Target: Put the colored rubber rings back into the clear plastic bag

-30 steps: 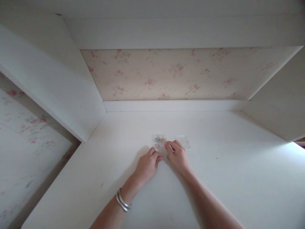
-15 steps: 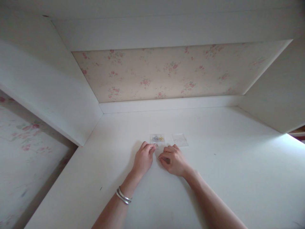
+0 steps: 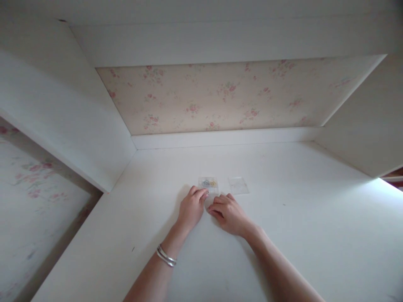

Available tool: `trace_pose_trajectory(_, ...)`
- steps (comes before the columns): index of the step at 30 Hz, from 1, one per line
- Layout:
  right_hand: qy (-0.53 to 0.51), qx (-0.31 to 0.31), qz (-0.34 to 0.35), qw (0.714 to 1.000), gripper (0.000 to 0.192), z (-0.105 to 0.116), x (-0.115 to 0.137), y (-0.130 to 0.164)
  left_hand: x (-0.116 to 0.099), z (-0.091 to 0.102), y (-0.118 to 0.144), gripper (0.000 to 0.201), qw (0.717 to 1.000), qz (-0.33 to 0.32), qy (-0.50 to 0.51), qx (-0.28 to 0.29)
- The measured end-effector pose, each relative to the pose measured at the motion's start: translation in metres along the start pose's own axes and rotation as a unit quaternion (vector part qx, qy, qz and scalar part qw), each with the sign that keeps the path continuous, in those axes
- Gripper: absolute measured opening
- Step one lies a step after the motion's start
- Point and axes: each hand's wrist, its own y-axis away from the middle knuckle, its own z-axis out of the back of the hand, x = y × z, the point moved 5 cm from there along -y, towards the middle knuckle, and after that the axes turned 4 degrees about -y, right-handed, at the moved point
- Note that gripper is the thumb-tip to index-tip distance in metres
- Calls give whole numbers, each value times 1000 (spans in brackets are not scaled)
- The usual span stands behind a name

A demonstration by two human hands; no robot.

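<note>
A small clear plastic box lies on the white surface with grey-blue and yellow pieces inside, too small to identify. My left hand rests at its near left corner, thumb and fingers pinched together. Something tiny may be in that pinch, but I cannot make it out. Just right of it, my right hand is closed, thumb tip and forefinger meeting near the box's front edge. Whatever those fingers hold is hidden. Beyond the right knuckles lies a flat clear square lid or tray, untouched.
The white desktop runs back to a low ledge under floral wallpaper. White panels rise at left and right. Two small dark specks lie on the desktop, one far left, one right.
My left fingers have shifted slightly right along the box's near edge. My right thumb and forefinger have drawn closer together, narrowing the gap between them. The box and flat clear piece stay put.
</note>
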Motion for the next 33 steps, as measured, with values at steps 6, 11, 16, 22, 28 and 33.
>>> trace_pose_trajectory(6,-19,-87,-51,995,22,2,-10,-2,2,6,4,25,998,-3,41,-37)
trace_pose_trajectory(11,-17,-185,-87,979,25,2,-19,-6,0,9,5,18,998,15,40,-42)
trace_pose_trajectory(16,-8,-210,-107,972,24,-1,-20,-14,-5,9,8,20,1000,7,4,-21)
trace_pose_trajectory(22,-62,-278,-170,943,26,10,-37,-9,-10,7,12,20,999,-24,-18,23)
trace_pose_trajectory(28,-253,-390,-339,818,32,19,-79,14,-26,6,17,21,995,-68,-28,60)
trace_pose_trajectory(33,-313,-410,-346,783,31,19,-80,16,-41,-5,20,19,989,-100,-67,91)
